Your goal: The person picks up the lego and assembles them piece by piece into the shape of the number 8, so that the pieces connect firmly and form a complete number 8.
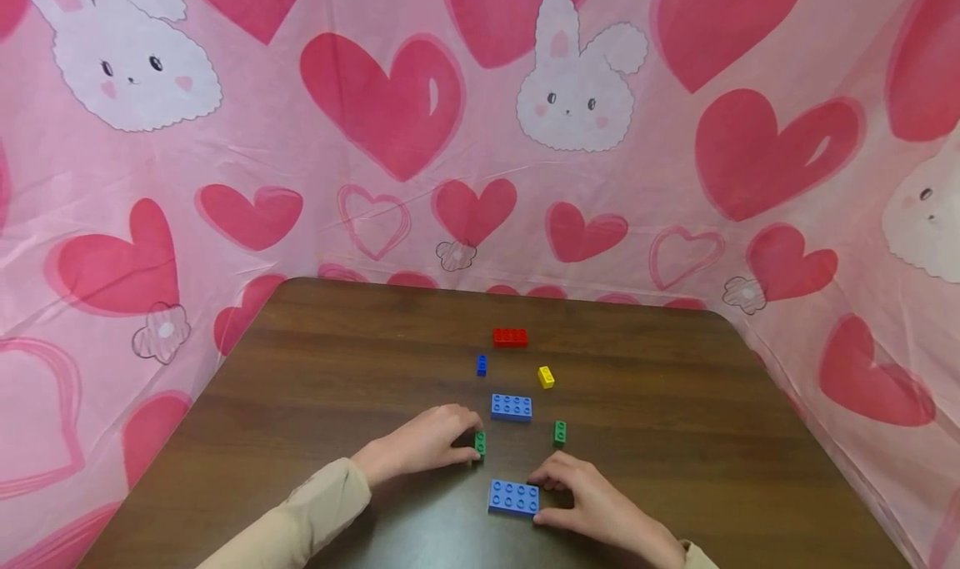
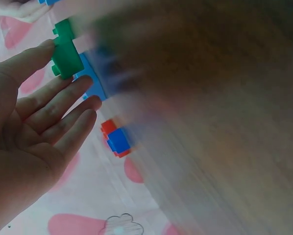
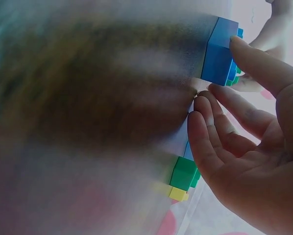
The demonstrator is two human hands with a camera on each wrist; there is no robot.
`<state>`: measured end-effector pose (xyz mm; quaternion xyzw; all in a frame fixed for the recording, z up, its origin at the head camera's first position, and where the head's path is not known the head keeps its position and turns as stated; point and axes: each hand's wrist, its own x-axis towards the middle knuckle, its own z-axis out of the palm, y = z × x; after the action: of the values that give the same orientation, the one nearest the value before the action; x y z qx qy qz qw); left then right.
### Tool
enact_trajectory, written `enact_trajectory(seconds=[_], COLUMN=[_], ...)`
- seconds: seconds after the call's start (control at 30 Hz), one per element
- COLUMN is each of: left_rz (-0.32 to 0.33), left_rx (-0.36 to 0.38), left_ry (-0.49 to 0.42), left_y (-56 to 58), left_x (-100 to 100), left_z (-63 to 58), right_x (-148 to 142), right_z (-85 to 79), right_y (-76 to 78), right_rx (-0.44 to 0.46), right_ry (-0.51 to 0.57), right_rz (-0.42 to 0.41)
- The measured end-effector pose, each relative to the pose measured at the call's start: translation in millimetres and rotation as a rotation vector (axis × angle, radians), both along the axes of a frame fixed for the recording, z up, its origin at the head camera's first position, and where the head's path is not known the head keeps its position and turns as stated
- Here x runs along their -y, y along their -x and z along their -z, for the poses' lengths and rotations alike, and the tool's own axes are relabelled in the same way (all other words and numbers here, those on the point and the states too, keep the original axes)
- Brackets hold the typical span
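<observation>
Thumb and forefinger of my left hand (image 1: 431,440) pinch a small green toy brick (image 1: 480,445) by its two ends. In the left wrist view that green brick (image 2: 67,53) sits at the thumb tip, the other fingers loosely bent below it. A large light-blue toy brick (image 1: 513,498) lies nearest me, its right end pinched between thumb and forefinger of my right hand (image 1: 588,498). The right wrist view has the thumb against this blue brick (image 3: 220,51), the forefinger at its far side. Both bricks appear to rest on the table.
On the brown table (image 1: 360,336), a second light-blue brick (image 1: 512,407) lies ahead of my hands. A second green brick (image 1: 559,433) is to the right. Farther back are a small blue brick (image 1: 482,366), a yellow brick (image 1: 546,376) and a red brick (image 1: 510,337).
</observation>
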<state>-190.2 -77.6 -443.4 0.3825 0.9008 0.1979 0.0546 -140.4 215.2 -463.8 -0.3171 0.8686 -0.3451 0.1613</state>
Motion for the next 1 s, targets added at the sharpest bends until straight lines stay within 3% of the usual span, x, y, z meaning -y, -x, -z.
enact_trajectory(seconds=[0.17,0.63,1.0], left_rz=[0.018,0.057,0.066], left_rx=[-0.002,0.016,0.027], left_ry=[0.003,0.015,-0.021], left_y=[-6.3,-19.6,-25.8], left_x=[-3,-8,-8], left_z=[-1.2,-3.2,-6.5], right_x=[4,5,6], right_z=[-6.1,-4.7,-6.6], right_y=[-2.3,-3.7,-2.6], right_rx=[0.049,0.010,0.038], right_ry=[-0.004,-0.021,-0.024], right_rz=[0.035,0.033,0.037])
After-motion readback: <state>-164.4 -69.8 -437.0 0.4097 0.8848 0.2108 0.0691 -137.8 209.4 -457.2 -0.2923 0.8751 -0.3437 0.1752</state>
